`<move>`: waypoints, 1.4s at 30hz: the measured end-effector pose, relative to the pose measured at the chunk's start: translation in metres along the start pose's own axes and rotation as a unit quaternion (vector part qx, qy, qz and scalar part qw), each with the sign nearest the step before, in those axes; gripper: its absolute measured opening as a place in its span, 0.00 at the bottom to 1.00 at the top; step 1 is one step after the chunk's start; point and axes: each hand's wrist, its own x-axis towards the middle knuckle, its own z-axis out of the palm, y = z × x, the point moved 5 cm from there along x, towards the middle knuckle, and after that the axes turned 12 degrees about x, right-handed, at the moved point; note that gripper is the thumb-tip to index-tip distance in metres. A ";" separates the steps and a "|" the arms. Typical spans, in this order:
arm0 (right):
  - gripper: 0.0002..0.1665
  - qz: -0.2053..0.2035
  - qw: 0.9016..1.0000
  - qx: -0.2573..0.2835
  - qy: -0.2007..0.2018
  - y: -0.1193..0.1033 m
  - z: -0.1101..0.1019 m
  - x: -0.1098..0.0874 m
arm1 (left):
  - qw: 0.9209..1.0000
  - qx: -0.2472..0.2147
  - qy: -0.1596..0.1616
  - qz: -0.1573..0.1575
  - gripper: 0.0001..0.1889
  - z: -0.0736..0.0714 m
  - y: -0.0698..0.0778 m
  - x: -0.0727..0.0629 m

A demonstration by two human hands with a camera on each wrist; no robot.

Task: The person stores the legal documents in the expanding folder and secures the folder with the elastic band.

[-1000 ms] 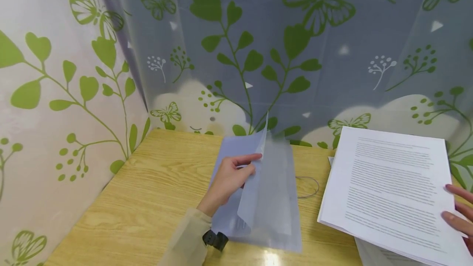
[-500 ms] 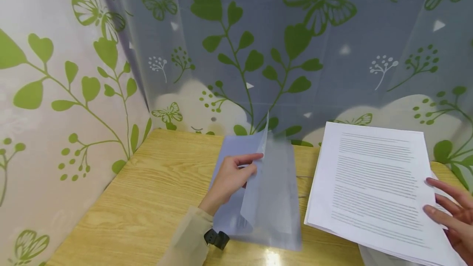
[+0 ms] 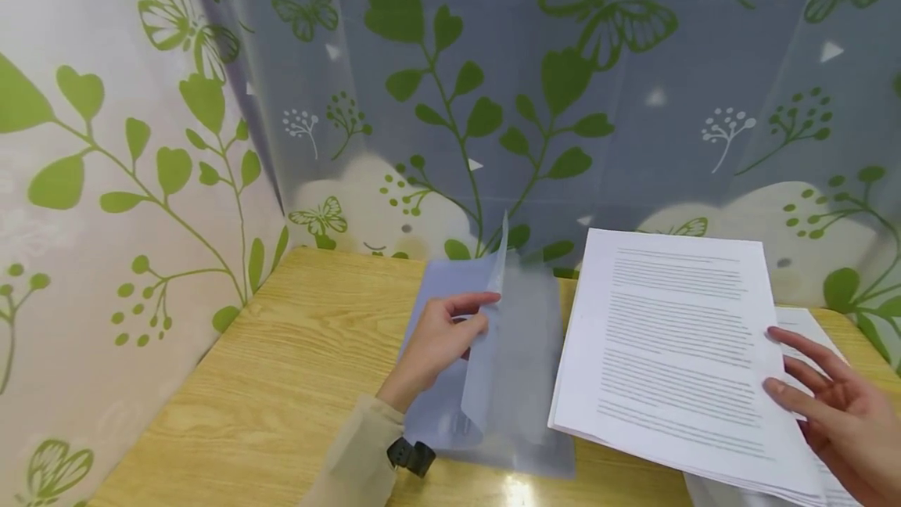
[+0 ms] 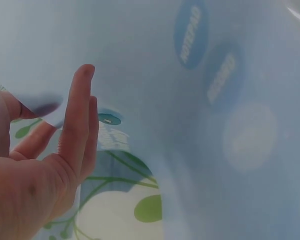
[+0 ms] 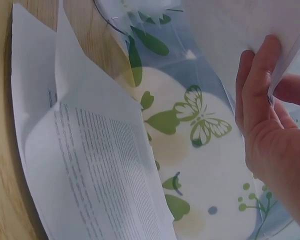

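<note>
A translucent blue plastic document folder (image 3: 531, 456) lies on the table in the head view, its top cover raised along one edge. My left hand (image 3: 439, 335) holds that lifted cover (image 3: 486, 366), its thumb on one side and fingers on the other. Faint ovals with lettering and a small teal button (image 4: 110, 119) show on the plastic in the left wrist view. To the right, my right hand (image 3: 838, 405) grips a stack of printed paper (image 3: 669, 350) by its right edge. The stack tilts above the table, its left edge overlapping the folder's right side in the head view.
More printed sheets (image 5: 100, 150) lie on the wooden table (image 3: 281, 382) beneath the held stack. A thin string (image 5: 107, 20) shows near the folder in the right wrist view. Curtains (image 3: 598, 139) with leaves and butterflies border the table's back and left sides.
My right hand has moved left with the paper stack, bringing it up to the folder and uncovering more of the sheets beneath. The left hand stays nearly still on the raised cover.
</note>
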 end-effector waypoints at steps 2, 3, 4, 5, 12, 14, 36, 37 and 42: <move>0.38 -0.007 1.000 0.011 -0.014 0.001 0.003 0.002 | 1.000 0.004 0.003 0.003 0.23 0.000 0.000 0.000; 0.38 -0.010 1.000 0.012 -0.018 0.001 0.004 0.003 | 1.000 0.006 0.003 0.006 0.24 0.000 0.000 0.000; 0.39 -0.013 1.000 0.011 -0.022 0.001 0.006 0.003 | 1.000 0.008 0.004 0.008 0.24 0.000 0.000 0.001; 0.39 -0.014 1.000 0.009 -0.025 0.002 0.007 0.003 | 1.000 0.010 0.004 0.010 0.24 0.000 0.000 0.001; 0.39 -0.012 0.999 0.001 -0.041 0.004 0.017 0.007 | 1.000 0.012 0.000 0.005 0.25 0.001 -0.001 0.001; 0.39 -0.010 0.999 -0.005 -0.037 0.005 0.019 0.009 | 1.000 0.011 -0.001 0.003 0.25 0.001 -0.001 0.001; 0.39 -0.031 0.997 -0.002 -0.075 0.010 0.053 0.022 | 1.000 0.000 0.012 0.004 0.23 0.000 0.001 0.003; 0.39 -0.032 0.997 0.000 -0.077 0.010 0.054 0.022 | 1.000 0.002 0.012 0.005 0.23 0.001 0.001 0.003; 0.39 -0.029 0.996 0.005 -0.085 0.013 0.058 0.025 | 1.000 0.009 0.017 0.010 0.24 0.000 0.001 0.004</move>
